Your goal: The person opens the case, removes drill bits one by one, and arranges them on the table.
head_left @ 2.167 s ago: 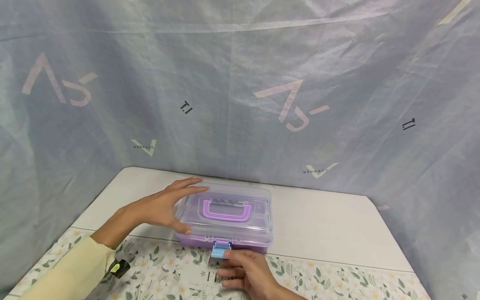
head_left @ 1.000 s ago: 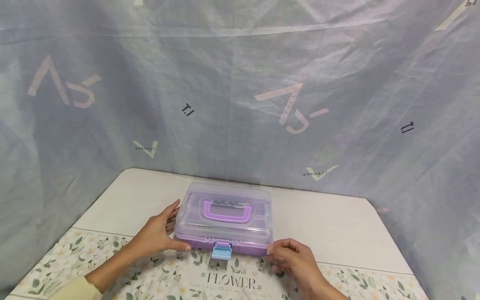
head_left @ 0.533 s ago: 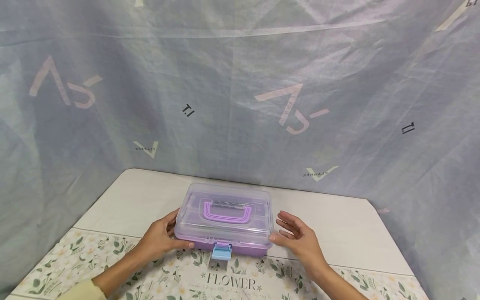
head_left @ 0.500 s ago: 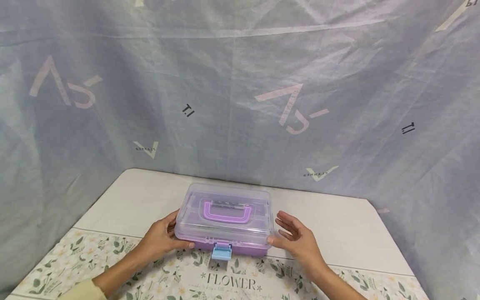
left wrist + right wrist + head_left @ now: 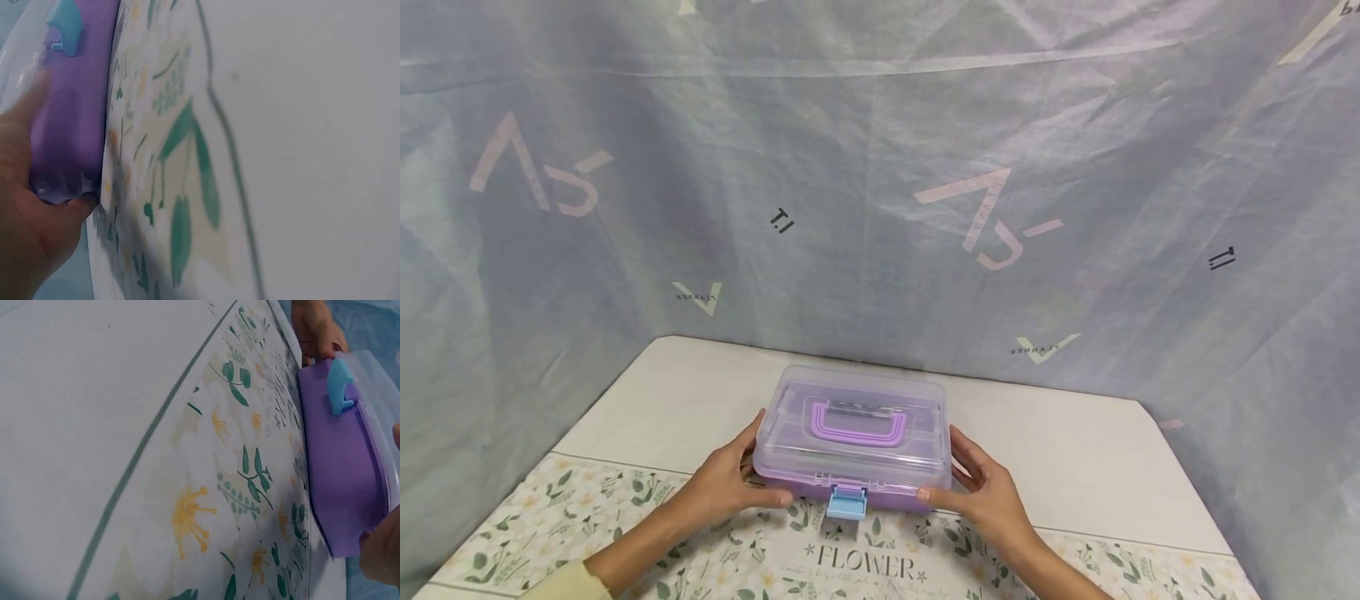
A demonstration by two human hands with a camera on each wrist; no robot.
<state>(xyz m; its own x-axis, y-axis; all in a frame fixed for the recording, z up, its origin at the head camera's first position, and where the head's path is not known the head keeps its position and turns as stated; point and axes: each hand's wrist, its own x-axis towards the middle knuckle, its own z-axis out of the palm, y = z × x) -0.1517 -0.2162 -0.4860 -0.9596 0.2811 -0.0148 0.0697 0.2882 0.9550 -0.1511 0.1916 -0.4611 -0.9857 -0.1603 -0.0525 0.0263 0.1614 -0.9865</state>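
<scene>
A storage box with a clear lid (image 5: pixel 861 386) and a purple base (image 5: pixel 895 500) sits on the table, lid down. Its purple carry handle (image 5: pixel 859 441) lies flat on top. At the front, the light-blue latch (image 5: pixel 847 504) is swung outward. My left hand (image 5: pixel 724 482) holds the left end, thumb across the front corner and fingers along the side. My right hand (image 5: pixel 988 493) grips the right end likewise, its thumb on the front. In the left wrist view, fingertips reach the bottom edge of the purple base (image 5: pixel 72 125). Most of the fingers are hidden behind the box.
A white tabletop cover (image 5: pixel 1075 450) has a printed floral band (image 5: pixel 1120 560) with the word FLOWER in front of the box. A grey-blue printed curtain (image 5: pixel 850 275) hangs close behind the table and along both sides.
My right hand left the latch, moved to the box's right end, and now closes on its corner. My left hand lowered from above the lid to the left side. The box stays in place.
</scene>
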